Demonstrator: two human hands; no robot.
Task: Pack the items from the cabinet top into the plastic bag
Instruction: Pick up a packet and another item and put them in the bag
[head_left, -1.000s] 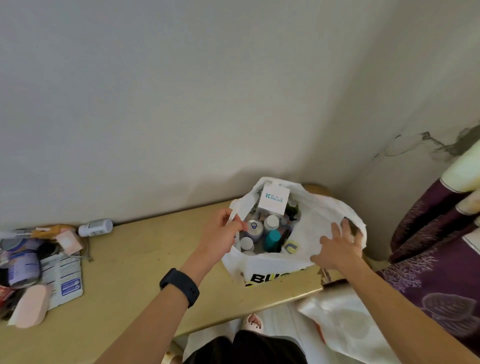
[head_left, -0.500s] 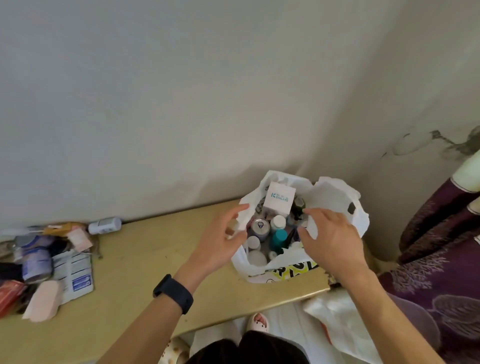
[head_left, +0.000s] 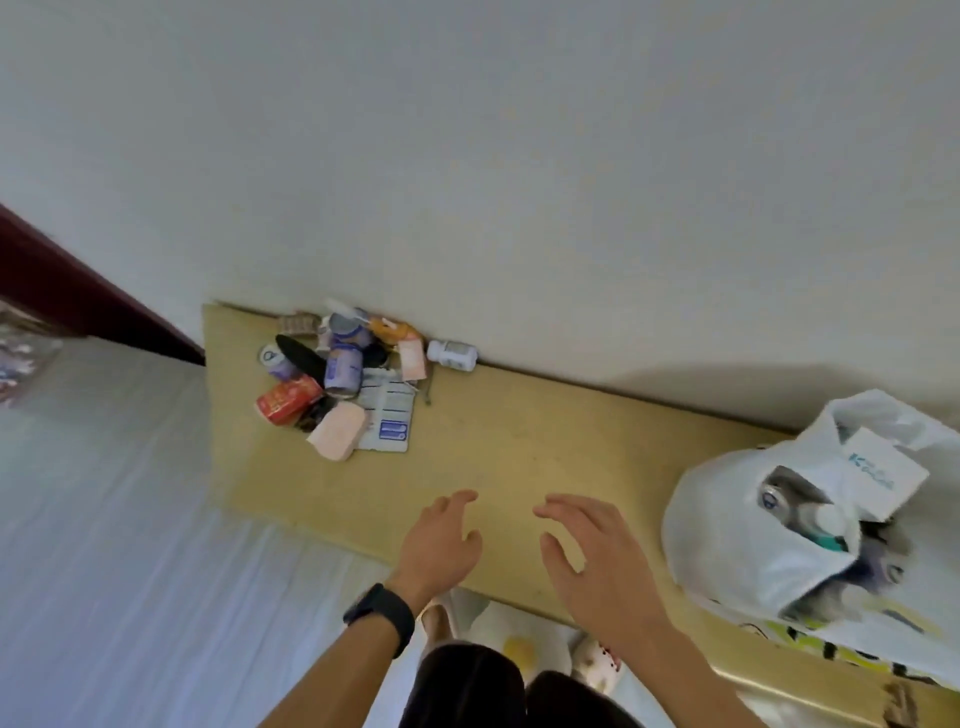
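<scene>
1. At the right end of the cabinet top (head_left: 519, 441) sits the plastic bag (head_left: 727, 525), thin, white and crinkly, its mouth sagging open over a white box (head_left: 878, 475), a can and small bottles. It looks limp and likely slippery, so it is best held by the rim or handles.
2. Against the wall at the far left lies the pile still to pack: a red packet (head_left: 288, 401), purple cans (head_left: 344, 370), a pink soap-shaped block (head_left: 337, 431), a flat printed sachet (head_left: 387, 421) and a white pill bottle (head_left: 452, 354) on its side.
3. These look light and rigid or crushable; the round cans may roll, so grip them around the body.
4. Between pile and bag, the left hand (head_left: 441, 545) and right hand (head_left: 597, 561) hover with fingers spread, both empty, touching nothing.
5. A dark watch (head_left: 379, 616) bands the left wrist.
</scene>
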